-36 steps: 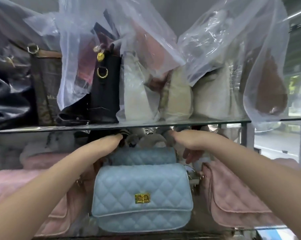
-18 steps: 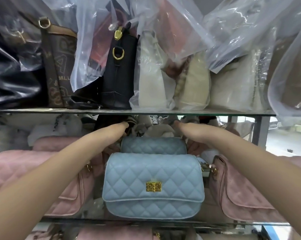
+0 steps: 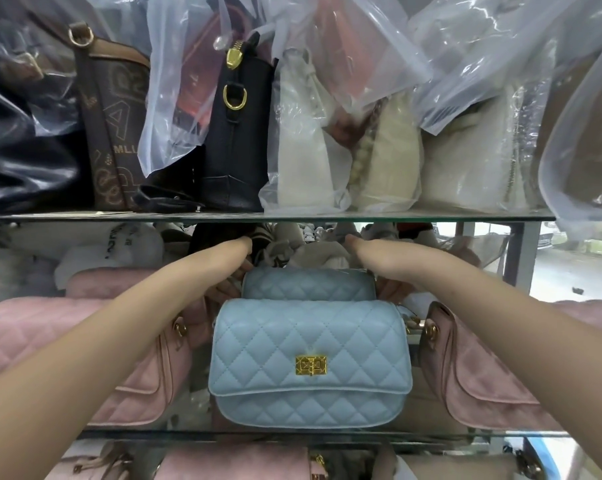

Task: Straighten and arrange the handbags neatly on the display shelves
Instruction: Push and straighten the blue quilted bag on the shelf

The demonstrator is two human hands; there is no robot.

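A light blue quilted handbag (image 3: 310, 362) with a gold clasp stands at the front of the middle glass shelf (image 3: 292, 435). Directly behind it sits a second light blue quilted bag (image 3: 308, 285), only its top showing. My left hand (image 3: 231, 263) reaches past the front bag and curls its fingers down over the rear bag's left end. My right hand (image 3: 379, 263) does the same at the right end. Both hands hold the rear bag between them; the fingertips are partly hidden.
Pink quilted bags flank the blue ones, left (image 3: 67, 351) and right (image 3: 483, 375). The upper glass shelf (image 3: 292, 216) hangs just above my hands, carrying a black bag (image 3: 237, 133), a brown printed bag (image 3: 115, 133) and cream bags in plastic covers (image 3: 303, 143). More pink bags lie below.
Both hands have stayed at the ends of the rear blue bag. My right fingers have closed in against its end. The view has shifted, bringing the shelves closer and higher in the frame.
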